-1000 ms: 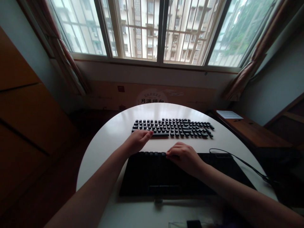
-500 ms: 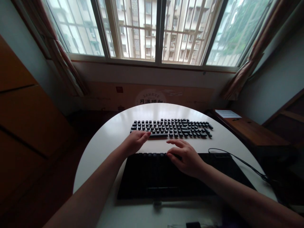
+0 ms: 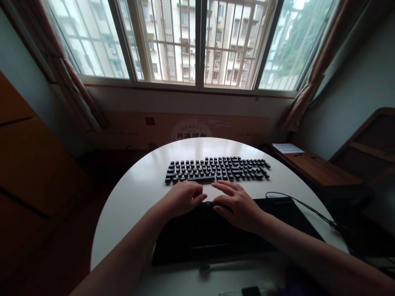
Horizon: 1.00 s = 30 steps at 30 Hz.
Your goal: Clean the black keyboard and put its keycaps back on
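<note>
A black keyboard base lies flat on the white table, with a few black keycaps along its far edge. My left hand is over the far left part of that edge, fingers curled in and thumb pointing right; whatever it may hold is hidden. Close by on the right, my right hand has its fingers stretched and apart, the fingertips by the end of the keycap row. Beyond both hands, many loose black keycaps are laid out in keyboard order, with a long spacebar at the front.
The round white table carries everything. A black cable curves along its right side. Near the front edge is a small dark object. At right stands a brown wooden desk with a paper sheet; barred windows are ahead.
My left hand has moved right and nearer, from beside the laid-out keycaps to over the base's edge row. My right hand's fingers have spread from a pinch at the row. The view shifted slightly.
</note>
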Each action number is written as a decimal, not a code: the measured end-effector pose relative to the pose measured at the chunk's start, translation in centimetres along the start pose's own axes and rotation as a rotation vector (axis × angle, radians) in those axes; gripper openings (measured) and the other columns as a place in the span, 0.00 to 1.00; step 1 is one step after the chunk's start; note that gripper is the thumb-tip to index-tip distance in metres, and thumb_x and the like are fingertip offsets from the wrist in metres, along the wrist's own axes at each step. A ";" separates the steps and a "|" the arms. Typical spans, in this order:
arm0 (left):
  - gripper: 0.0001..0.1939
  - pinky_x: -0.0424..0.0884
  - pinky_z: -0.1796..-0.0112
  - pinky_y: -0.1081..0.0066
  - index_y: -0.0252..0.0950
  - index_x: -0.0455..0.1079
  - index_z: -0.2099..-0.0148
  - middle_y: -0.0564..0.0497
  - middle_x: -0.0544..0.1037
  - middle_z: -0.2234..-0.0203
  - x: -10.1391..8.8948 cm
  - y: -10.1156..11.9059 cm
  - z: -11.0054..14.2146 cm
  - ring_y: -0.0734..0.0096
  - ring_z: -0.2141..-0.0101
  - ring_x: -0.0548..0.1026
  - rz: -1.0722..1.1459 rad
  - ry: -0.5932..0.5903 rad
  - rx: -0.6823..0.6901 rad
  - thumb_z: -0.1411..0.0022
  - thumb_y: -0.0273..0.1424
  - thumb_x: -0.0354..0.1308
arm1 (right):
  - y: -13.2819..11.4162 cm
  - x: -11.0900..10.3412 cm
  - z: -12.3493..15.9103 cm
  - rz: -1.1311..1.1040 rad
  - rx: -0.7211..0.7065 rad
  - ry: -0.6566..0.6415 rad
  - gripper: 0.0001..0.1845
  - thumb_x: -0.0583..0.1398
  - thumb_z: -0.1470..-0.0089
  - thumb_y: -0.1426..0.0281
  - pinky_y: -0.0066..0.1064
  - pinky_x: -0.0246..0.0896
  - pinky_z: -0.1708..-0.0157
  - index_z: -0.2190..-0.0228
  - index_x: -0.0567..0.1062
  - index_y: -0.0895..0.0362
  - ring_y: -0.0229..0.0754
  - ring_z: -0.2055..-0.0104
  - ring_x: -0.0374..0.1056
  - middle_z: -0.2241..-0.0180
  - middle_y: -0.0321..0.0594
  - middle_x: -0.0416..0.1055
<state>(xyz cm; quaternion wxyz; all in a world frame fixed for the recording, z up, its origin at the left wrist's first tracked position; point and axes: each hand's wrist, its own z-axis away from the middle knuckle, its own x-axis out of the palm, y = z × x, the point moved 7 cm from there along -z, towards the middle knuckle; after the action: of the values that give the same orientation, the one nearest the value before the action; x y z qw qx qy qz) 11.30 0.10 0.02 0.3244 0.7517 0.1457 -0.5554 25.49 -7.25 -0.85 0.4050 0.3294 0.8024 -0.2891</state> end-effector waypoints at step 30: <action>0.19 0.71 0.58 0.68 0.43 0.82 0.56 0.52 0.83 0.60 0.3 2.3 0.4 0.64 0.62 0.79 0.200 -0.100 0.167 0.46 0.21 0.57 | 17.8 7.9 -19.3 0.190 0.427 -0.577 0.16 0.61 0.36 0.63 0.43 0.71 0.52 0.49 0.73 0.56 0.47 0.51 0.71 0.48 0.45 0.71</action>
<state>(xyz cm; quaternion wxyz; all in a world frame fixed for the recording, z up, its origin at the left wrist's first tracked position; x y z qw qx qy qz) 12.43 -1.93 0.42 0.3213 0.7582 0.0068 -0.5673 26.60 20.14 -1.22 0.5617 0.3845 0.5425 -0.4923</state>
